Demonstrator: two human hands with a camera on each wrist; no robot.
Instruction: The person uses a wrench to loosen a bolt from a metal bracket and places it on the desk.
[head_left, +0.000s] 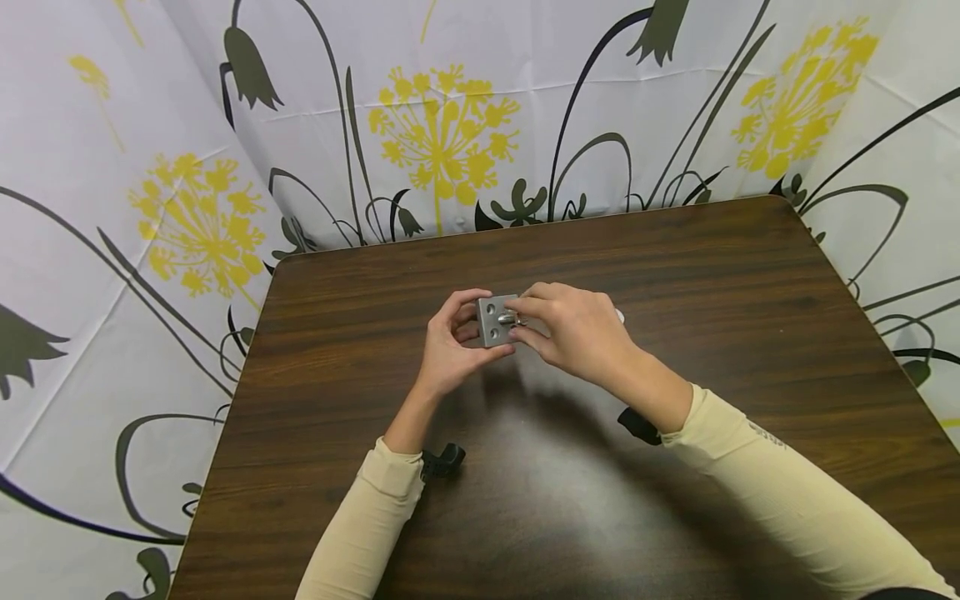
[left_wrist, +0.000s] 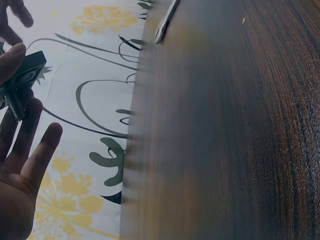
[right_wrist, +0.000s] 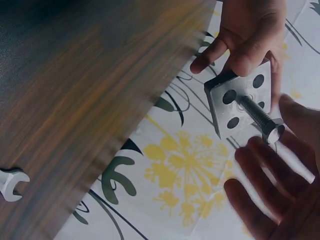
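Above the middle of the table, my left hand (head_left: 467, 332) grips a square grey metal plate (head_left: 492, 322) with several round holes, thumb on one edge and fingers on the other. A steel bolt (head_left: 510, 318) passes through the plate's centre hole. My right hand (head_left: 527, 322) pinches the bolt's hex head. In the right wrist view the plate (right_wrist: 242, 100) is on edge with the bolt (right_wrist: 260, 117) sticking out toward my right fingers (right_wrist: 265, 165). In the left wrist view the bolt's threaded end (left_wrist: 15, 105) pokes out behind the plate (left_wrist: 25, 70), beside my left hand (left_wrist: 20, 155).
The brown wood table (head_left: 675, 275) is backed and flanked by a white curtain (head_left: 450, 125) printed with yellow and black flowers. A small silver wrench (head_left: 619, 316) lies on the table just behind my right hand; the wrench (right_wrist: 10, 182) also shows from the right wrist.
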